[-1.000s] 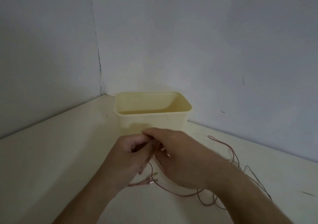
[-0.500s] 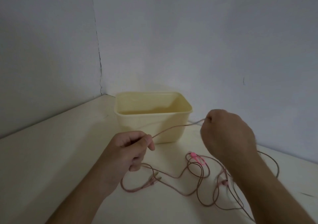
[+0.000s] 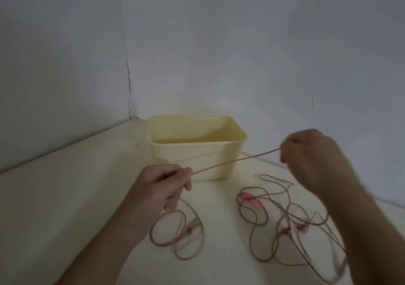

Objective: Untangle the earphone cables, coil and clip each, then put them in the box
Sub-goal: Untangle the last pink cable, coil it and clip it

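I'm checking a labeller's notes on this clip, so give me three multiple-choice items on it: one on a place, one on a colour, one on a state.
1. Where does the pink clip lie?
A. in the box
B. on the table among the cable loops
C. in the left hand

2. What colour is the box?
A. pale yellow
B. blue
C. black

3. How is the cable between the left hand and right hand?
A. cut
B. coiled and clipped
C. stretched straight

Key: 1 B, it rests on the table right of the box; 2 A, its walls are cream-yellow; 3 C, each hand pinches an end.
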